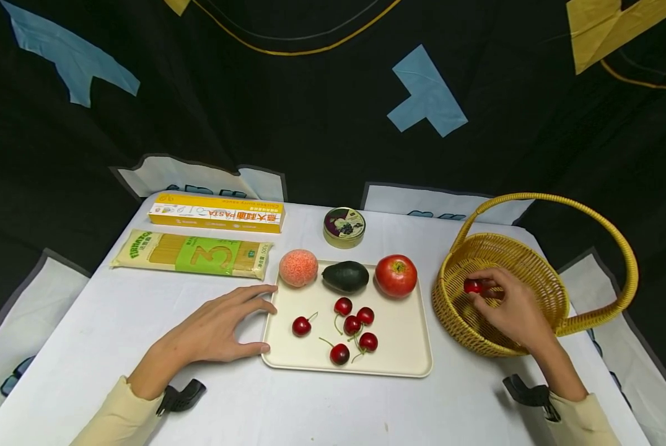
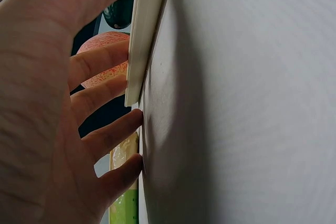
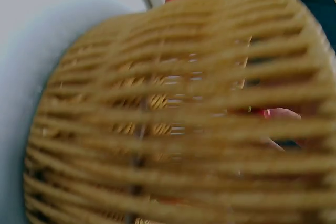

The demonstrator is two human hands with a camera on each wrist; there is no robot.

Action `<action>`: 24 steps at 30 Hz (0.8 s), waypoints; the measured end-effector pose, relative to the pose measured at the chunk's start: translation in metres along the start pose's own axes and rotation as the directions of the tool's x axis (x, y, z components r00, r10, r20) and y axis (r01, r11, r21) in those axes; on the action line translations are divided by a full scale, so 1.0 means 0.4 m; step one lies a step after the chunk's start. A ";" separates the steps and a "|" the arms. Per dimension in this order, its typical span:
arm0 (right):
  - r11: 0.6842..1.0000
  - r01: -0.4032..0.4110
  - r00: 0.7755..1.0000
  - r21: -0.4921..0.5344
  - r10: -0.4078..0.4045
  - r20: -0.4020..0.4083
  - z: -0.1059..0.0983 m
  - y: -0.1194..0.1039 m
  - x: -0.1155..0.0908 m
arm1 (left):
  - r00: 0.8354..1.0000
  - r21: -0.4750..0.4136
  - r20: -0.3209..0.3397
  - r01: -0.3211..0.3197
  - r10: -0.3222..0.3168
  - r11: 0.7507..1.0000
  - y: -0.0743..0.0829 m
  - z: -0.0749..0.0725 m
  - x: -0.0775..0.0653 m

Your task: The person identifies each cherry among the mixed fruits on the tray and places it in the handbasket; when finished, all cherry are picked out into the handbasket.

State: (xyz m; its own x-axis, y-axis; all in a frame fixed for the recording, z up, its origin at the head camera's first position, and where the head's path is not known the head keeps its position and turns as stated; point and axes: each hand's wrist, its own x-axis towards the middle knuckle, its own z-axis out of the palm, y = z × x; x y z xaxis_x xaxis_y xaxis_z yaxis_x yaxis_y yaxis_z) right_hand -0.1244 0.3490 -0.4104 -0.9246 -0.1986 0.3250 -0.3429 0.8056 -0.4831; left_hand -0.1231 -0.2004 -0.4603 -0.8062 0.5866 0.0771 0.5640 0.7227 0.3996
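Inside the yellow woven basket [image 1: 451, 323], at the right, my right hand [image 1: 515, 308] pinches a red cherry [image 1: 471, 286]. The right wrist view is mostly filled by the basket's slatted side, with that hand partly hidden behind it. My left hand [image 1: 212, 327] rests against the left edge of a cream tray [image 1: 399, 347], fingers spread and thumb near its front corner. The left wrist view shows its fingertips touching the tray's side. Several stemmed cherries [image 1: 352, 325] lie on the tray, with a speckled peach-coloured fruit [image 1: 298, 268], an avocado [image 1: 346, 277] and a red pomegranate-like fruit [image 1: 396, 276] behind them.
A yellow pasta box [image 1: 217, 212] and a bag of noodles [image 1: 193, 254] lie at the back left. Behind the tray stands a round tin [image 1: 344, 227]. The basket's tall handle [image 1: 625, 248] arches up at the right.
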 end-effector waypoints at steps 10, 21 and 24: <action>0.994 -0.102 0.987 -0.042 0.106 0.117 -0.010 0.046 0.020 | 1.000 -0.002 -0.004 -0.001 0.001 1.000 -0.001 -0.001 -0.001; 0.988 -0.121 0.976 -0.095 0.136 0.172 0.006 0.074 0.052 | 1.000 -0.008 -0.002 -0.006 0.006 1.000 -0.004 0.000 -0.003; 0.989 -0.110 0.976 -0.103 0.127 0.175 0.011 0.080 0.056 | 1.000 -0.004 -0.006 -0.011 0.011 1.000 -0.004 0.000 -0.002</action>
State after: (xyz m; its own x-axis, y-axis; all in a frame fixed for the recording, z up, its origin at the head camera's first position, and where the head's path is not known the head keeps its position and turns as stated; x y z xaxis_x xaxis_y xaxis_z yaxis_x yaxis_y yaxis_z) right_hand -0.1569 0.3678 -0.4221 -0.9754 -0.1890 0.1137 -0.2198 0.8757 -0.4299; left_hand -0.1234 -0.2021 -0.4612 -0.8009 0.5924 0.0871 0.5723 0.7145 0.4025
